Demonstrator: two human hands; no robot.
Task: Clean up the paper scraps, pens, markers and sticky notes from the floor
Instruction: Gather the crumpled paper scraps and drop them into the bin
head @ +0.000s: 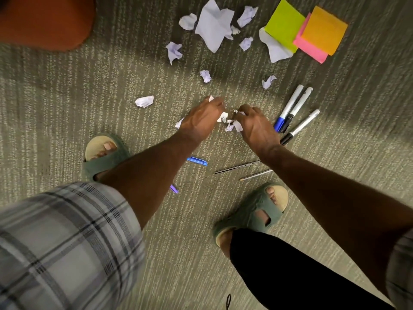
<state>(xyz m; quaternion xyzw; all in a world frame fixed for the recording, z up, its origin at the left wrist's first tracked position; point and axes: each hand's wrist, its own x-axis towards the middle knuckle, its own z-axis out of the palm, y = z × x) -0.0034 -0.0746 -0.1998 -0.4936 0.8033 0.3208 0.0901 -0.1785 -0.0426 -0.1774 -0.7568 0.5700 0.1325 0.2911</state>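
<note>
Low over the carpeted floor (89,90), the left hand (199,121) is clenched around small white paper scraps (222,117), bits poking out past its fingers. Just beside it, the right hand (257,128) pinches more crumpled scraps (233,126) between fingertips. Right of the hands lie three markers (292,113), side by side. Nearer the person than the hands, a blue pen (197,161) and two thin pens (238,167) rest between green sandals (250,211). Beyond the hands, further crumpled paper (213,25) is scattered, with green, pink and orange sticky notes (306,32) to its right.
</note>
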